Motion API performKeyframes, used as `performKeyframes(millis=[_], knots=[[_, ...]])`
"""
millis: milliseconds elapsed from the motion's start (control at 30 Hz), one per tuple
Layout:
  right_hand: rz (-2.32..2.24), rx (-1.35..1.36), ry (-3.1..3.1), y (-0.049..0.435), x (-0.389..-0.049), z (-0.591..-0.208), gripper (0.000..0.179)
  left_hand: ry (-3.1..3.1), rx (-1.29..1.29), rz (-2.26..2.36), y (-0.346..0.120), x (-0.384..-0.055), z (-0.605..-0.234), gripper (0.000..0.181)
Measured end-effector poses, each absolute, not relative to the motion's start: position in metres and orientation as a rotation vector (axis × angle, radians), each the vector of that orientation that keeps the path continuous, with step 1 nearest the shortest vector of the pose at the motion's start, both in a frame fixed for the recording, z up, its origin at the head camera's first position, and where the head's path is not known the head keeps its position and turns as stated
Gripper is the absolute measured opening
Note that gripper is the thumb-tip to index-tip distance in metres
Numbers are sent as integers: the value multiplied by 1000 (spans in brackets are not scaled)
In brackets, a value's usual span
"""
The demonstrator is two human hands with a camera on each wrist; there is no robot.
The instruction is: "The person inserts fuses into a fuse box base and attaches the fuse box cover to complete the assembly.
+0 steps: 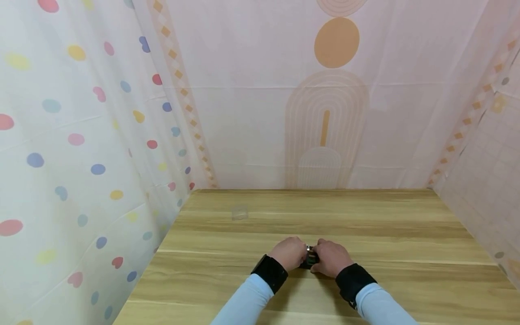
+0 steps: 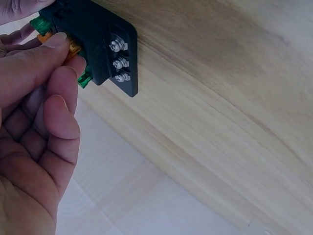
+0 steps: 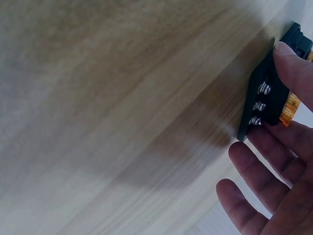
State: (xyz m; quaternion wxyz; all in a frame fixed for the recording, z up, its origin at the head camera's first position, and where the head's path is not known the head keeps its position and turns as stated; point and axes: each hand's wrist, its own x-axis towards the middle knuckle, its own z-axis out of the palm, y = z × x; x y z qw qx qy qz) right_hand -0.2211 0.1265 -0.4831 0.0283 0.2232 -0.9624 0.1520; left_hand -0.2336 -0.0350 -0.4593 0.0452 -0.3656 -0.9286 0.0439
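A small black fuse block (image 1: 311,260) is between both hands, low over the wooden table. In the left wrist view, my left hand (image 2: 36,122) pinches an orange blade fuse (image 2: 74,48) at the block, thumb against index finger. Green blade fuses (image 2: 85,80) sit on either side of it; whether the orange one is fully seated is hidden. My right hand (image 1: 332,258) grips the block by its edge, thumb (image 3: 292,68) on one side and fingers beneath. Silver terminal screws (image 3: 259,105) line the block's flange, and an orange fuse (image 3: 290,108) shows beyond.
A small clear plastic piece (image 1: 239,212) lies on the table (image 1: 365,216) toward the back left. Patterned curtains (image 1: 243,113) hang behind the table and along both sides. Each wrist wears a black band (image 1: 271,273).
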Motion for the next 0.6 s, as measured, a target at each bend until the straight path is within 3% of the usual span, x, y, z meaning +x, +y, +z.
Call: performKeyframes(millis=[600], knots=[[452, 687, -2962, 126, -221, -485, 33, -2831, -1101, 165, -34, -234, -463, 20]])
